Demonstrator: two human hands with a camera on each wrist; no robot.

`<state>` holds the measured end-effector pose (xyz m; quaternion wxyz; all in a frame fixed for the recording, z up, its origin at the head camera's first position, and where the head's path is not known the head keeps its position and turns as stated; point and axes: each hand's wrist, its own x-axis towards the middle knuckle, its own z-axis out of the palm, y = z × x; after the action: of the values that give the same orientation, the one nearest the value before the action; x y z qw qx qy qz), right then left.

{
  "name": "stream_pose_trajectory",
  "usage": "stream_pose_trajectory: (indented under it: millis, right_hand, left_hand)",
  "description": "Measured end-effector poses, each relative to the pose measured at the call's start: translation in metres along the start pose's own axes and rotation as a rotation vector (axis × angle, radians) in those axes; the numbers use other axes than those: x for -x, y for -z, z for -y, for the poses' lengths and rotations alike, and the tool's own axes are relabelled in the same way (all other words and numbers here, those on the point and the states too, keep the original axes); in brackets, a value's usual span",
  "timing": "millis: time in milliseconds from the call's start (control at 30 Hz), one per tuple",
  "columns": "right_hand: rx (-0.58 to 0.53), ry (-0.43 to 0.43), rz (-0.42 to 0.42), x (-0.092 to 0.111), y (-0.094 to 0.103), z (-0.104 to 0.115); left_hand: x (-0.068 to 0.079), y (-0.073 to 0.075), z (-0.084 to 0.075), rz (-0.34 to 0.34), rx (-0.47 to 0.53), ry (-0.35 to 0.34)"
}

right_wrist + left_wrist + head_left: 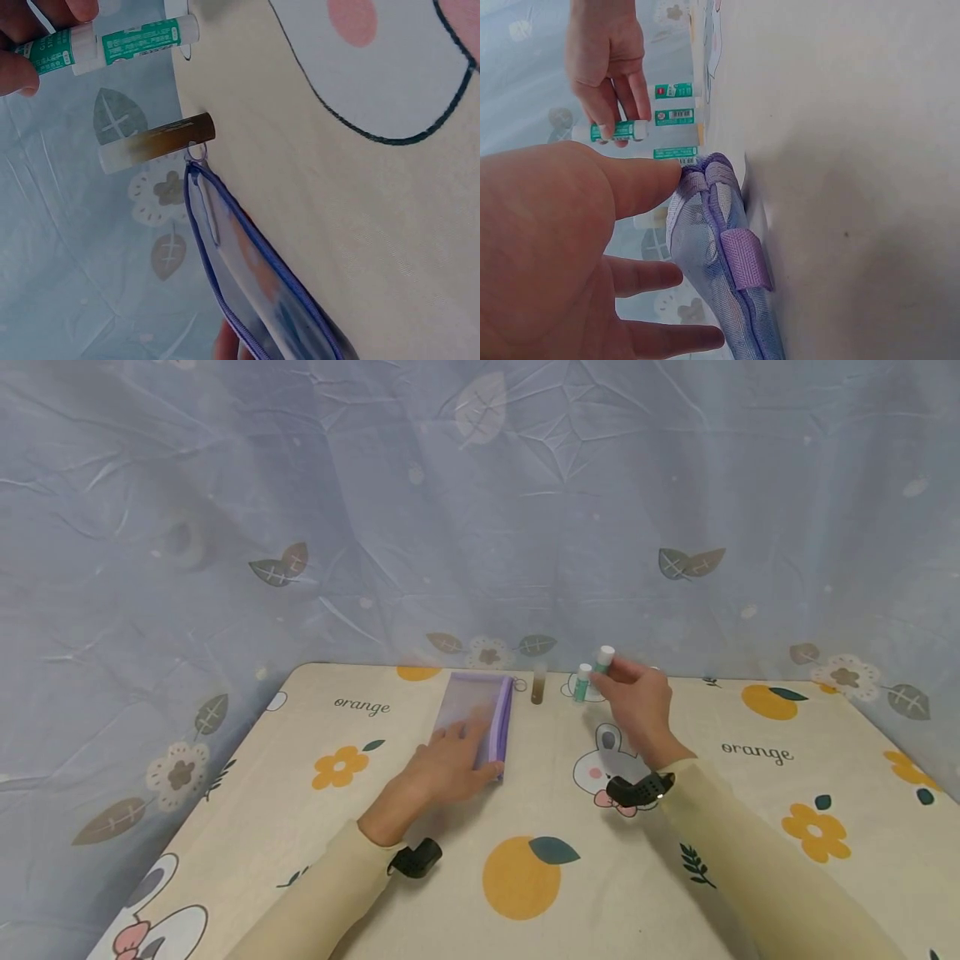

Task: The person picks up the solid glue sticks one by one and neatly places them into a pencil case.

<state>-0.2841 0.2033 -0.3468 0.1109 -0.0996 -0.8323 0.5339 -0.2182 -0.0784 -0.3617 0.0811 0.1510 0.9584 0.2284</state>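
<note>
My left hand [450, 764] rests on a purple mesh zip pouch [471, 693], fingers stretched over it and thumb at its near right corner. In the left wrist view the thumb meets the end of the pouch [720, 217] near a purple fabric tab. My right hand [637, 697] pinches a glue stick [604, 657] with a white cap and green label, raised above the table. Another glue stick [582, 683] stands upright just left of it. In the left wrist view several more green-labelled sticks [673, 116] stand beyond the pouch; in the head view my right hand hides some.
An amber-brown tube [537, 685] with a pale top stands between the pouch and the glue sticks. A small ring [520, 685] hangs at the pouch's zip end. The printed tablecloth [637, 893] ends at the back against a hanging blue-grey curtain [480, 510].
</note>
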Motion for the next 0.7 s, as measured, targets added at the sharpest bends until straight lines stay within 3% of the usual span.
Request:
stream_pose_trajectory:
  millis: [700]
  right_hand:
    - [-0.021,0.042,0.0,-0.009,-0.003,0.027]
  left_hand:
    - [-0.002,0.004,0.002,0.017,0.007,0.001]
